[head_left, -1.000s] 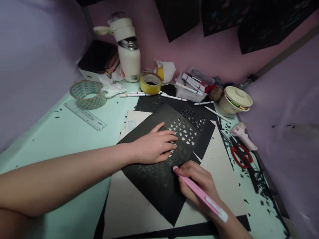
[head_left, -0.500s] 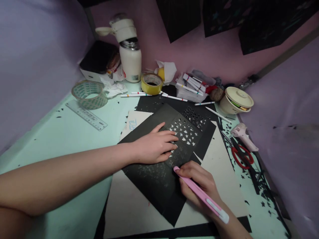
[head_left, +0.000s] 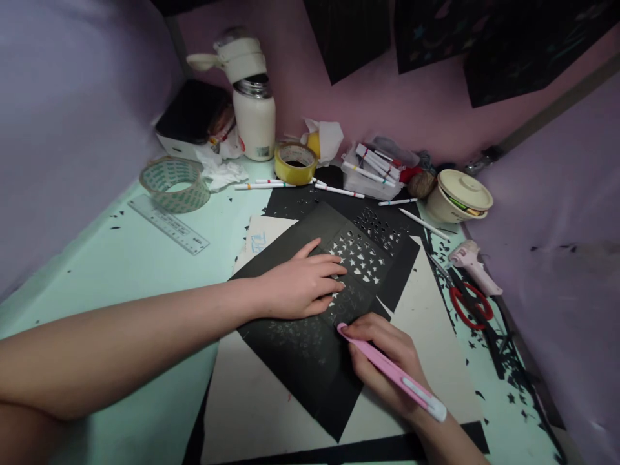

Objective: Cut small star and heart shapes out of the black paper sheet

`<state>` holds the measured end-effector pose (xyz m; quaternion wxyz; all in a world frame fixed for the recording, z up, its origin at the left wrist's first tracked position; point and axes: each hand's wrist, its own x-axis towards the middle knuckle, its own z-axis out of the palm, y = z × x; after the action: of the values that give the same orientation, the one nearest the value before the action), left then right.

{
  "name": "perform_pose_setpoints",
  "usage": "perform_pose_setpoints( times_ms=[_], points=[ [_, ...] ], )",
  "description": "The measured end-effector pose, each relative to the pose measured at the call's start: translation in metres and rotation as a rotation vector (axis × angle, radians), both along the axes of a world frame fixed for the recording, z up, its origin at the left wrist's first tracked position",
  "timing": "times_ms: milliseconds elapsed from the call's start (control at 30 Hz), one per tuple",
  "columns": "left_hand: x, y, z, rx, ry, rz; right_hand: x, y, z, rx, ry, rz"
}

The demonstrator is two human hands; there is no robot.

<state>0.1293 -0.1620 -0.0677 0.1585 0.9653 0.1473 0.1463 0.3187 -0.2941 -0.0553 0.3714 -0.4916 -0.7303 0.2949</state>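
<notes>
My left hand (head_left: 310,281) lies flat with fingers spread on a sheet of black paper (head_left: 290,361). Star and heart shapes are cut out of the paper just beyond my fingertips, and faint drawn outlines cover the part nearer to me. My right hand (head_left: 385,358) is closed round a pink utility knife (head_left: 387,368) with a white slider. The knife's front end meets the paper a little below my left fingers; its blade is too small to make out. Under the black paper lies a pale board (head_left: 252,400).
Red-handled scissors (head_left: 472,307) and a pink glue gun (head_left: 475,266) lie at the right among black scraps. Behind are a lidded bowl (head_left: 455,194), several white markers (head_left: 339,192), yellow tape (head_left: 295,171) and a white flask (head_left: 254,123). Clear tape (head_left: 174,194) and a ruler (head_left: 167,225) lie left.
The rear end of the knife has risen slightly and tipped to the right in my right hand. My left hand and the paper have stayed put.
</notes>
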Motion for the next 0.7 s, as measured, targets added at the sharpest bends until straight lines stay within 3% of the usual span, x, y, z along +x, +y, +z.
perform_pose_setpoints(
  times_ms=[700],
  points=[
    [-0.0004, 0.0003, 0.0006, -0.009, 0.005, 0.006, 0.003, -0.0003, -0.0037, -0.003, 0.033, 0.039]
  ],
)
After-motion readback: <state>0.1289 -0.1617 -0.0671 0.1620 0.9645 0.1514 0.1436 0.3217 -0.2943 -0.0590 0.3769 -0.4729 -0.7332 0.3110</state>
